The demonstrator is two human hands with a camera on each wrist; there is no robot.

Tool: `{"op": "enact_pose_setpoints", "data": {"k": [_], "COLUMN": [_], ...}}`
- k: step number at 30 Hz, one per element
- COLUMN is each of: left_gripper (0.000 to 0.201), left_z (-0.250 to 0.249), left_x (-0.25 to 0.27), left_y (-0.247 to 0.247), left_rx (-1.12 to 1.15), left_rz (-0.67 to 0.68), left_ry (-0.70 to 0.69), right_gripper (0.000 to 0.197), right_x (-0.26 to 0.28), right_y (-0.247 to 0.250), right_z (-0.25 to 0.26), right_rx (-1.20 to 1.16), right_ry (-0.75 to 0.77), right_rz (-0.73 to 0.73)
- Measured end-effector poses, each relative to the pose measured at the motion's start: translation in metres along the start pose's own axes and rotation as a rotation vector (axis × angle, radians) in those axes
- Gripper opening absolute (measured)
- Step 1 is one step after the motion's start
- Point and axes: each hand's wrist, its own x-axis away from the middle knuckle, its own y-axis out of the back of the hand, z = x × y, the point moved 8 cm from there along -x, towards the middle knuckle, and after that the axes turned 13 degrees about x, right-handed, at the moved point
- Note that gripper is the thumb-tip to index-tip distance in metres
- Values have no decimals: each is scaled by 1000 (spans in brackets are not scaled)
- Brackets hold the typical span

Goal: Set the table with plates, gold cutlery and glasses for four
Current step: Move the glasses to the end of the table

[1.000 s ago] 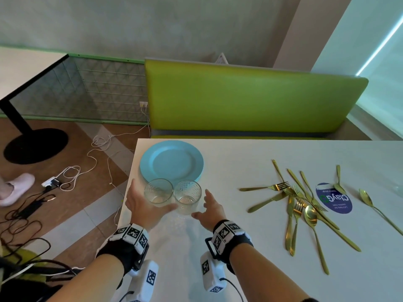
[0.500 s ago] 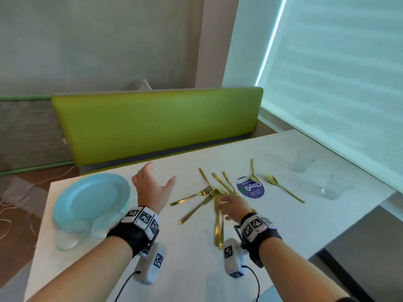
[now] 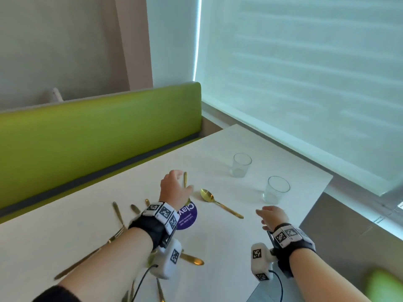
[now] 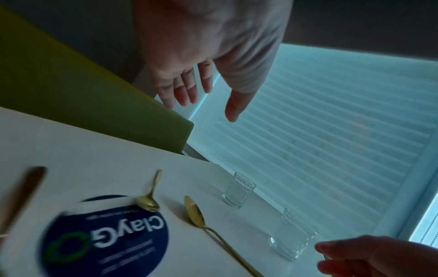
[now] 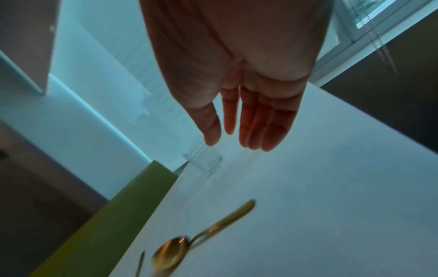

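Observation:
Two empty clear glasses stand near the white table's far right corner, the farther glass (image 3: 241, 165) and the nearer glass (image 3: 276, 189). My right hand (image 3: 265, 216) hovers open just short of the nearer one, holding nothing. My left hand (image 3: 182, 182) is open above a small gold spoon (image 3: 185, 179), apart from the table. A larger gold spoon (image 3: 218, 202) lies between my hands. Several gold forks and knives (image 3: 117, 214) lie under my left forearm. The left wrist view shows my spread left hand (image 4: 208, 110) above both glasses (image 4: 239, 190). The right wrist view shows my straight fingers (image 5: 255, 131) over one glass (image 5: 203, 159).
A round blue sticker (image 3: 187, 215) is on the table (image 3: 218, 247) under my left wrist. A green bench back (image 3: 98, 136) runs along the far side. A window blind (image 3: 305, 73) closes the right side, and the table's right edge (image 3: 316, 199) is just past the glasses.
Both hands left the two glasses beside the blue plate at the left and swept right over the cutlery. The view swung right; the plate is out of sight.

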Motion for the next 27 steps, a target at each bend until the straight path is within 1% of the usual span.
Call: {"op": "enact_pose_setpoints", "data": {"k": [4, 7, 9, 12, 15, 18, 21, 25, 27], "left_gripper": [55, 59, 63, 68, 73, 77, 83, 93, 98], "left_z": [0, 2, 4, 5, 7, 12, 19, 27, 28], "left_x": [-35, -57, -70, -88, -106, -122, -134, -147, -155], "left_y": [-68, -109, -133, -163, -190, -212, -234, -260, -270], "left_rx": [23, 19, 12, -21, -44, -50, -39, -20, -10], "left_rz": [108, 165, 192, 231, 258, 261, 260, 272, 273], "left_ry": [88, 143, 168, 189, 205, 219, 233, 257, 259], "right_gripper": [64, 82, 91, 101, 104, 110, 107, 88, 83], "right_x": [-51, -79, -91, -106, -121, -132, -141, -148, -149], "right_y": [35, 50, 53, 50, 48, 46, 46, 48, 49], "right_z": [-31, -39, -38, -32, -30, -29, -28, -29, -31], "right_rx": [-35, -55, -57, -88, -101, -91, -81, -28, -23], "right_ry": [-116, -152, -140, -84, -46, -23, -2, 29, 32], "right_rz": [-69, -127, -136, -149, -194, -208, -215, -230, -244]}}
